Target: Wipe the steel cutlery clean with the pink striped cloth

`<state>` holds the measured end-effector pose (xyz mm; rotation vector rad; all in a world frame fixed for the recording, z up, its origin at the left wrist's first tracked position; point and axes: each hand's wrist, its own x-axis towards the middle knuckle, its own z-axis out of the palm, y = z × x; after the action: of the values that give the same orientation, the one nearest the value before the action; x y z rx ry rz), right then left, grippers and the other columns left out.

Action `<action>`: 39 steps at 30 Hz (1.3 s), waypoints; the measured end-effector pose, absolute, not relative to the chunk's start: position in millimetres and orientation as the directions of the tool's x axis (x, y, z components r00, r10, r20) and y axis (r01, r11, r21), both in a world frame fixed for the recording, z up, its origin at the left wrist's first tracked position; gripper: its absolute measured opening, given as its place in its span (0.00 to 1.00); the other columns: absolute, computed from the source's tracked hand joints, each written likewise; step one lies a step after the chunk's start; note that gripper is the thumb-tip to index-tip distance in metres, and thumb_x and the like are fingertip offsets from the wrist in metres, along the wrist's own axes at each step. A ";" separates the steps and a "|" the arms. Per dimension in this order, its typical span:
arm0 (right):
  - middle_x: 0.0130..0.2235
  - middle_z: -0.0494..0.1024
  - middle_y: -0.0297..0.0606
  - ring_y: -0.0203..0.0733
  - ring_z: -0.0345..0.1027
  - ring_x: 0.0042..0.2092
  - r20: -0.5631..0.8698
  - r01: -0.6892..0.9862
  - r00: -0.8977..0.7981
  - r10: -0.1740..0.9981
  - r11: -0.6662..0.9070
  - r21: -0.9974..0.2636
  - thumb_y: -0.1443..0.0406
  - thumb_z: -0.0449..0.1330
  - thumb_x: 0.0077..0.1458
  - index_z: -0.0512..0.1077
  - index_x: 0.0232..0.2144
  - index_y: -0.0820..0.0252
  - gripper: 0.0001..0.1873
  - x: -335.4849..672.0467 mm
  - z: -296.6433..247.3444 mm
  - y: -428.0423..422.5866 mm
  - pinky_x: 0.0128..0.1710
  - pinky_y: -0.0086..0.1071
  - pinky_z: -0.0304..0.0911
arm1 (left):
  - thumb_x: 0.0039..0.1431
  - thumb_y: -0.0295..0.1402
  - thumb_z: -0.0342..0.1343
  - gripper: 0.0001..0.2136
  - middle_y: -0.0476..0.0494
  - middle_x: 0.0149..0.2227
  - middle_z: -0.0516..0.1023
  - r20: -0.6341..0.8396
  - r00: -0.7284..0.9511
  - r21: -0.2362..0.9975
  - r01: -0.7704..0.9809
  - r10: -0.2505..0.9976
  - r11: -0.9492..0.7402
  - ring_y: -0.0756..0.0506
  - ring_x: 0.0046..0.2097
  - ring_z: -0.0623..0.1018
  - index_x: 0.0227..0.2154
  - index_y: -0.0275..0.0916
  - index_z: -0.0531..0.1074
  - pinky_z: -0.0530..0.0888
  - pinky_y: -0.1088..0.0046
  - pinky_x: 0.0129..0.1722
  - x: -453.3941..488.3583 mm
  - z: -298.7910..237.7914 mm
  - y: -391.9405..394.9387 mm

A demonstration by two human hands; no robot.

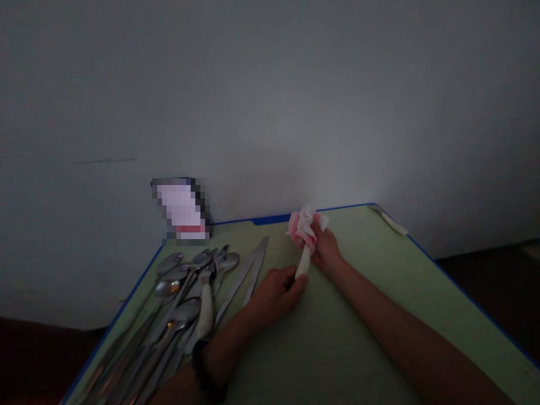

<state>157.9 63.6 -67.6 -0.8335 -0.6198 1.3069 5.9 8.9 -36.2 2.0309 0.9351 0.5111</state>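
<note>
My left hand (276, 295) is closed on the lower end of a cream handle (302, 263), part of a piece of cutlery. Wrapped around its upper end is a crumpled pink and white cloth (304, 226), which hides whether it is a spoon, fork or knife. My right hand (327, 244) is closed on that cloth from the right side. To the left of my left hand lie two table knives (255, 270) and a pile of spoons (185, 312) and other cutlery, among them a piece with a cream handle (206, 306).
A pale green table (358, 337) with a blue rim stands against a grey wall (270, 101). At the back left a phone (181, 208), its screen blurred out, leans on the wall. Another cream-handled utensil (392, 222) lies at the back right corner.
</note>
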 end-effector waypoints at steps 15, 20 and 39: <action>0.22 0.74 0.36 0.33 0.65 0.23 -0.152 -0.659 -0.048 0.987 -0.146 -0.738 0.61 0.66 0.40 0.73 0.27 0.66 0.13 146.1 -55.0 46.0 0.24 0.26 0.62 | 0.62 0.41 0.40 0.20 0.50 0.16 0.67 0.069 0.585 0.808 0.443 0.808 -0.389 0.50 0.21 0.68 0.17 0.38 0.64 0.62 0.75 0.24 8.1 -41.2 15.9; 0.21 0.72 0.28 0.29 0.61 0.21 -0.143 -0.735 0.146 0.979 0.011 -0.678 0.65 0.66 0.38 0.71 0.26 0.60 0.10 156.6 -61.7 60.4 0.20 0.22 0.59 | 0.60 0.42 0.43 0.16 0.52 0.17 0.67 0.047 0.661 0.723 0.495 0.749 -0.482 0.51 0.20 0.67 0.22 0.38 0.65 0.59 0.76 0.22 9.3 -37.3 7.9; 0.20 0.69 0.28 0.30 0.60 0.20 -0.056 -0.675 0.037 0.998 -0.017 -0.738 0.58 0.65 0.40 0.68 0.27 0.61 0.14 158.9 -41.9 43.1 0.19 0.24 0.56 | 0.62 0.44 0.39 0.20 0.50 0.22 0.72 0.007 0.595 0.759 0.520 0.804 -0.392 0.50 0.25 0.71 0.23 0.36 0.67 0.65 0.76 0.27 7.0 -24.7 14.8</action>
<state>158.9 43.1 -41.9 -0.7011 -0.5941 1.4599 7.0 14.8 -24.7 2.0817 1.0445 0.4892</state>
